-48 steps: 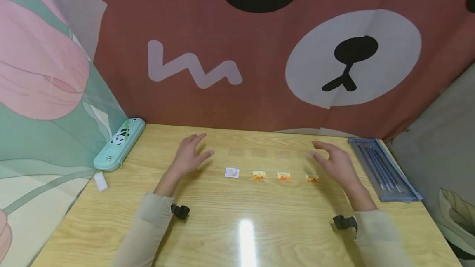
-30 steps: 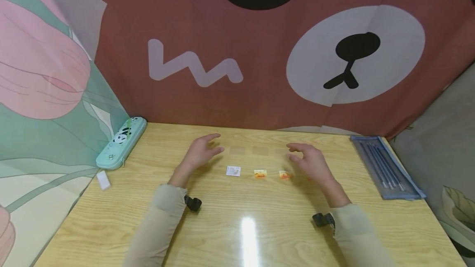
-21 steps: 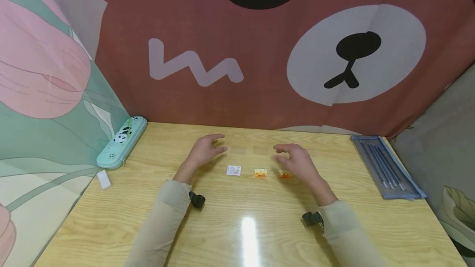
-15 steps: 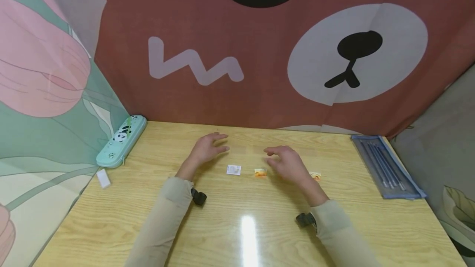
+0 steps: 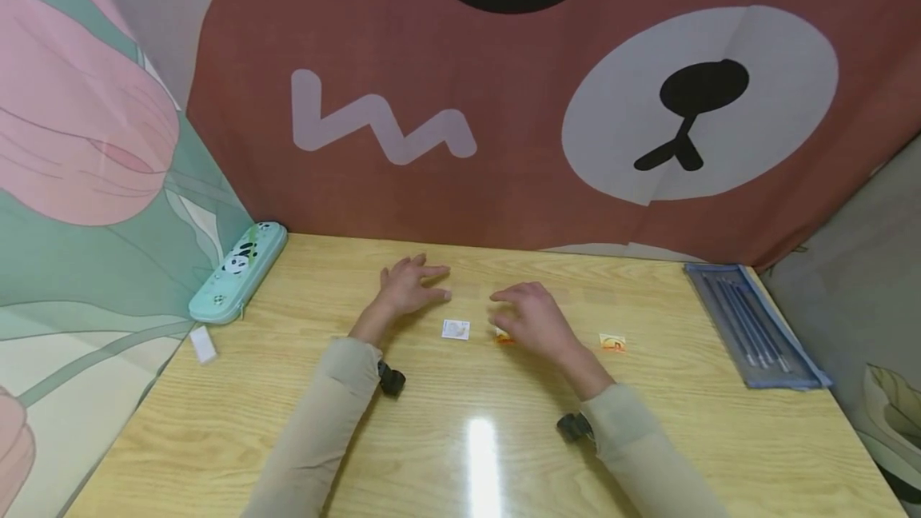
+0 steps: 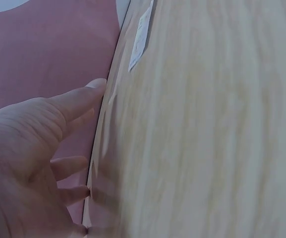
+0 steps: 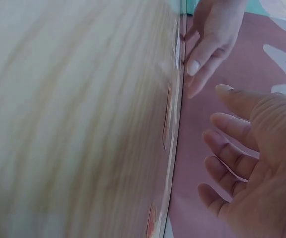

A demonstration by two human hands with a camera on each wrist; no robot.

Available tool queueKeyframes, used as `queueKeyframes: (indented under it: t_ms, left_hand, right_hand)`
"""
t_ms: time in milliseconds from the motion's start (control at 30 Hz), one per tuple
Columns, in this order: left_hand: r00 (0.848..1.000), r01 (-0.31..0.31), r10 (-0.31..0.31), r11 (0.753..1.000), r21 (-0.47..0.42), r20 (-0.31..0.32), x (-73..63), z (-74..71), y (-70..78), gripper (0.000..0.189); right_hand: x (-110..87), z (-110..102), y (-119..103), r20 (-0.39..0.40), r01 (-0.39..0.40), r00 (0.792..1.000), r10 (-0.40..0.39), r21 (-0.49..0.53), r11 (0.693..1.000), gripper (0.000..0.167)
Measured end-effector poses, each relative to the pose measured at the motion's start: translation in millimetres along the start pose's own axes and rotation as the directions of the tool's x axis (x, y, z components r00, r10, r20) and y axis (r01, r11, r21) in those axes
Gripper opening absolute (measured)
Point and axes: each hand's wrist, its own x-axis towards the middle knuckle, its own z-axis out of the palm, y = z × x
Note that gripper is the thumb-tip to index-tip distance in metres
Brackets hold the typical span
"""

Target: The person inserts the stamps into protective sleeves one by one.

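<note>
Over the wooden table, my left hand (image 5: 412, 286) has loosely bent, spread fingers and holds nothing. Just right of its thumb lies a small white printed card (image 5: 456, 329), which also shows in the left wrist view as a white card (image 6: 141, 42). My right hand (image 5: 536, 322) hovers above the row, relaxed, thumb and fingers apart; the right wrist view shows nothing between its fingers (image 7: 227, 151). Partly under it in the head view is a yellow-orange card (image 5: 504, 337). Another yellow-orange card (image 5: 612, 342) lies farther right. A third one is hidden behind the right hand.
A mint panda pencil case (image 5: 239, 272) lies at the back left, with a small white block (image 5: 203, 344) in front of it. At the right, a blue-edged mesh pouch (image 5: 755, 326) holds several pencils. A brown curtain (image 5: 504, 182) hangs along the table's back edge.
My right hand has moved left along the row, covering the middle cards and uncovering the rightmost one. My left hand has shifted right and slightly back. The cards stay in place.
</note>
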Motion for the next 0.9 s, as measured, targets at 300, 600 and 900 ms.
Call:
queueKeyframes:
  t_ms: [300, 600, 900]
  left_hand:
    - [1.0, 0.009, -0.009, 0.999, 0.04, 0.004, -0.4, 5.0, 5.3, 0.053]
    - [1.0, 0.022, -0.022, 0.999, 0.041, 0.001, -3.6, 8.3, 10.4, 0.047]
    - [0.995, 0.098, -0.097, 0.995, 0.021, -0.027, -0.8, 9.8, 19.1, 0.036]
  right_hand:
    - [8.0, 12.8, -14.5, 0.106, 0.023, 0.994, -0.014, -0.08, 0.997, 0.034]
    - [14.2, 18.9, -24.4, 0.172, 0.073, 0.984, -0.045, -0.16, 0.984, 0.034]
    - [18.9, 22.1, -24.7, 0.207, 0.097, 0.977, -0.05, -0.227, 0.969, 0.035]
